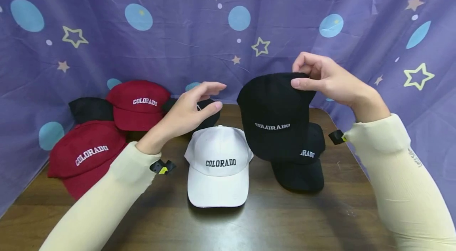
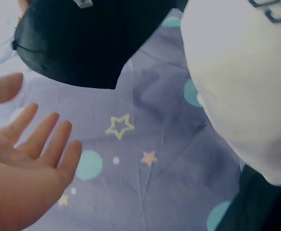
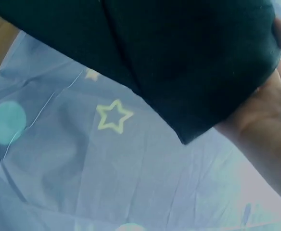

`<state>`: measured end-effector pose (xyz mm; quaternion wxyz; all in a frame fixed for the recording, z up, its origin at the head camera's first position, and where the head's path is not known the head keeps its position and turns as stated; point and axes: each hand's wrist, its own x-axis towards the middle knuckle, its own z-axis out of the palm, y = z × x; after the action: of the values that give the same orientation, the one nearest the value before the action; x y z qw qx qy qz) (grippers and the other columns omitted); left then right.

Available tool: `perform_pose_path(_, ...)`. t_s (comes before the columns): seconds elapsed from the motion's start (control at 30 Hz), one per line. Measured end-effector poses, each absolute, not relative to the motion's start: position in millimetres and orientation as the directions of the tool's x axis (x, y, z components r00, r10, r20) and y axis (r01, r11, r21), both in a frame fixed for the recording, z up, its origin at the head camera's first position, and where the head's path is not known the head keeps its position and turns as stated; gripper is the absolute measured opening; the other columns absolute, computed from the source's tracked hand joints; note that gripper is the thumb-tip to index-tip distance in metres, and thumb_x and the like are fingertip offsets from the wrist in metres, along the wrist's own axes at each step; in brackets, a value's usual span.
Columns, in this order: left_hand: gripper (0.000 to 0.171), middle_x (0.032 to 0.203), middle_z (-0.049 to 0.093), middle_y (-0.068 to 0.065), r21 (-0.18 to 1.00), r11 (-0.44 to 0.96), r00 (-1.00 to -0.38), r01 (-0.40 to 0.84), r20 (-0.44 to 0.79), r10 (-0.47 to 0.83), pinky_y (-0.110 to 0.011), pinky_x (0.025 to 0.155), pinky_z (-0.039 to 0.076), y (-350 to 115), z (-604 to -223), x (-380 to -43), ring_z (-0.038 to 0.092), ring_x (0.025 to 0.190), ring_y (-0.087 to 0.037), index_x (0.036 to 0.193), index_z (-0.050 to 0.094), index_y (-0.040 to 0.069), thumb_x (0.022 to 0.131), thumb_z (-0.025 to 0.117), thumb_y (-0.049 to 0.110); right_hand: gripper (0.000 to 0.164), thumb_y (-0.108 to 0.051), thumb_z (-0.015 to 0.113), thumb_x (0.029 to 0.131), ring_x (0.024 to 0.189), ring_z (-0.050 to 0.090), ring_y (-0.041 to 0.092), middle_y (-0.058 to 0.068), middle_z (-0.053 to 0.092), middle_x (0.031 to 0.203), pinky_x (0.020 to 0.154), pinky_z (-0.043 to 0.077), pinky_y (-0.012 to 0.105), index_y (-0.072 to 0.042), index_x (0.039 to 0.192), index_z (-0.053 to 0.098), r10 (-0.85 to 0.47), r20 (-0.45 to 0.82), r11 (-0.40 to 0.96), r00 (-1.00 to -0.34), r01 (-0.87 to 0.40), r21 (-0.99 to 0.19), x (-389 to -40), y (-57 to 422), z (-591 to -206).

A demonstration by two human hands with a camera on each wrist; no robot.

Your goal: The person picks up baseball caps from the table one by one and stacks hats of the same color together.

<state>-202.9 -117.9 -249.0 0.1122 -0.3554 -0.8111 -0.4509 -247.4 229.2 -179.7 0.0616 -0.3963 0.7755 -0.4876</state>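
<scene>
A black cap [image 1: 270, 104] with white COLORADO lettering hangs in the air, its top edge pinched by my right hand [image 1: 331, 80]. In the right wrist view the dark cloth of this cap [image 3: 193, 57] fills the upper part, with the thumb and fingers at its edge. Below and partly behind it a second black cap [image 1: 301, 175] lies on the table. My left hand [image 1: 190, 110] is raised over the middle with nothing in it; its fingers [image 2: 46, 132] are spread in the left wrist view. Right below the left hand sits a white cap [image 1: 219, 183], brim toward me.
Two red caps, one at the back [image 1: 139, 104] and one nearer [image 1: 82, 156], lie on the left of the wooden table [image 1: 228, 231]. A black cap [image 1: 90, 109] lies behind them; another black cap [image 1: 210, 118] is partly hidden by my left hand. A purple curtain [image 1: 199, 25] hangs behind.
</scene>
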Motion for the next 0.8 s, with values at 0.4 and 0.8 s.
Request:
perform_pose_path(0.4,0.038,0.123,0.059,-0.001,0.813,0.097,-0.557,0.574,0.301,0.774,-0.037,0.099,0.042,-89.8,-249.6,-189.6,0.055,0.111,-0.013,0.133,0.048,0.008,0.096,0.058,0.011,0.014,0.01,0.054,0.09,0.061,0.047,0.028,0.016,0.049,0.071,0.06,0.043,0.034,0.0,0.096,0.045,-0.799,0.255,0.067,-0.544,-0.504,-0.861,-215.2,220.4,-198.5)
perform_pose_path(0.8,0.018,0.086,0.059,-0.011,0.894,0.016,-0.531,0.448,0.251,0.809,-0.033,0.076,0.045,-88.0,-262.7,-189.3,0.055,0.081,-0.025,0.109,0.052,0.007,0.093,0.06,0.005,0.014,0.011,0.049,0.091,0.059,0.044,0.027,0.014,0.042,0.07,0.056,0.041,0.032,0.001,0.095,0.041,-0.809,0.245,-0.022,-0.534,-0.389,-0.921,-219.3,224.9,-230.8)
